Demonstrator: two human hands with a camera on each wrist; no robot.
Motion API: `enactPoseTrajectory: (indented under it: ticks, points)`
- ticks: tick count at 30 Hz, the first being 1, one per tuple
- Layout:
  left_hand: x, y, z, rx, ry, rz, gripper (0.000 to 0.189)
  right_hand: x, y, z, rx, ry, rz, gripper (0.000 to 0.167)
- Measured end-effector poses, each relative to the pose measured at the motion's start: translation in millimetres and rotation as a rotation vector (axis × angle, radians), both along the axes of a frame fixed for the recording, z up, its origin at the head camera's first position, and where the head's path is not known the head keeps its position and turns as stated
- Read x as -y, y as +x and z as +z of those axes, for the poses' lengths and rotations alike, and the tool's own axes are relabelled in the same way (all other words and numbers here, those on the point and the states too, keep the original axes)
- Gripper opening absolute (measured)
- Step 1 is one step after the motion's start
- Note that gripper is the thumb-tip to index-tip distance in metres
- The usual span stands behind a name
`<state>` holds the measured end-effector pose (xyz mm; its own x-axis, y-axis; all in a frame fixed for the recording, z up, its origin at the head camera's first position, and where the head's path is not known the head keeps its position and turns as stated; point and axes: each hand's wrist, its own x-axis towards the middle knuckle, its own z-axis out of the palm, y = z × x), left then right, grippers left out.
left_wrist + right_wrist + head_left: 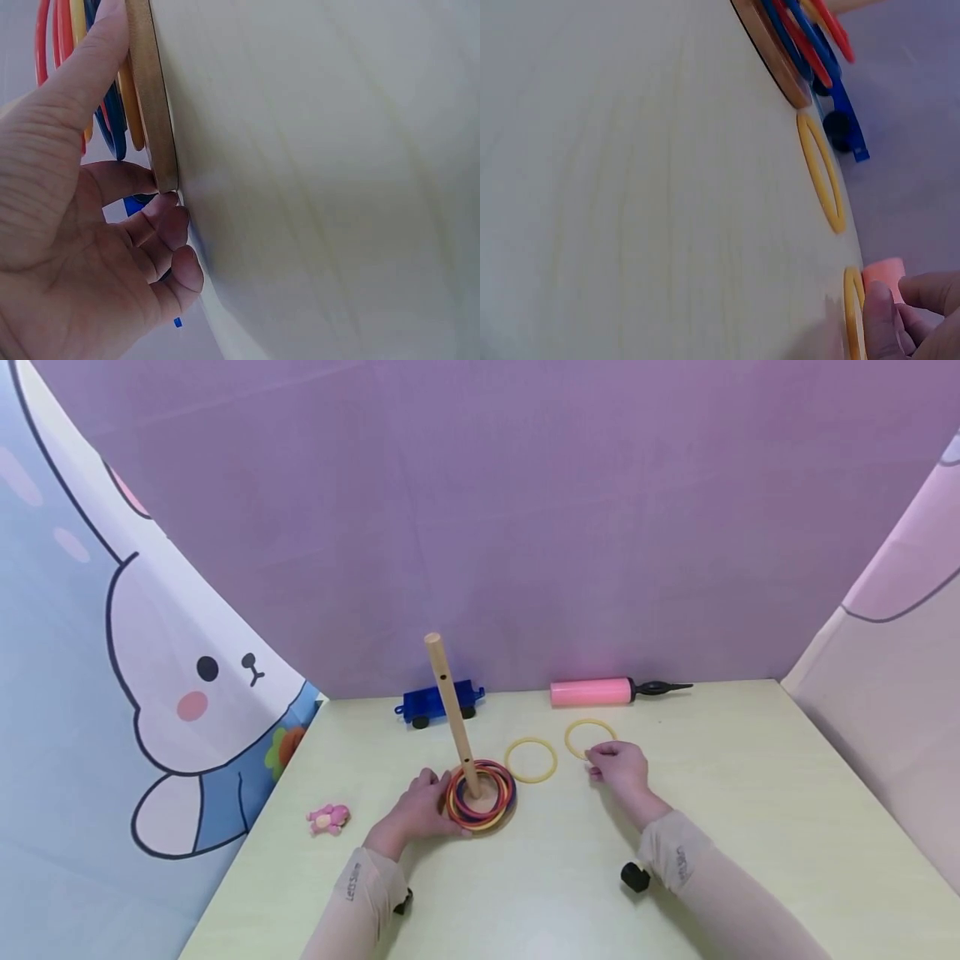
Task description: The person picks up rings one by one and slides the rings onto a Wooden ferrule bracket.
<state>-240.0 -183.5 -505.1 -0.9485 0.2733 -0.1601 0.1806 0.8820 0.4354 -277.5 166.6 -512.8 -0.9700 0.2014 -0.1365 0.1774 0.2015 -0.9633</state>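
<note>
From the head view, our left hand [420, 806] sits right against the left edge of the base [480, 795], fingers on its rim, steadying it. The peg [452, 713] rises from the base just right of that hand and tilts back-left at the top, with a stack of rings [504, 793] around its foot. Our right hand [618, 768] is curled at the near edge of the far yellow ring [590, 737], fingertips touching it. That ring lies flat, just ahead of the hand. The other yellow ring [530, 759] lies flat too, left of the right hand, between it and the base, so the right hand is the nearer one for both loose rings. Behind are a blue toy car [438, 702] and a pink pump [592, 692]; a small pink toy [328, 817] lies left of the left hand.

The left wrist view shows what the head view doesn't: the thumb lies along the top of the base [154, 97] beside the rings [75, 30], while curled fingers [169, 225] hook its edge. So it's gripping the base, not just resting on it.

In the right wrist view, the fingers [881, 319] close on the rim of the near ring [852, 304], which looks pinched but flat on the table [630, 187]. The second ring [821, 169] lies beyond, then the base [769, 49]. The peg is out of frame here.
</note>
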Motion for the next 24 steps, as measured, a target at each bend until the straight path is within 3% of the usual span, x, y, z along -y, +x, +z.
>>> enactPoseTrajectory:
  ticks: [8, 24]
  points:
    - [0.3, 0.7, -1.0, -0.001, 0.005, -0.008, 0.116, -20.6, -8.4, -3.5, 0.033, 0.123, -0.068, 0.021]
    - [1.2, -1.7, -2.5, -0.007, 0.005, -0.014, 0.117, -27.1, -18.7, -0.9, 0.089, 0.375, -0.058, 0.023]
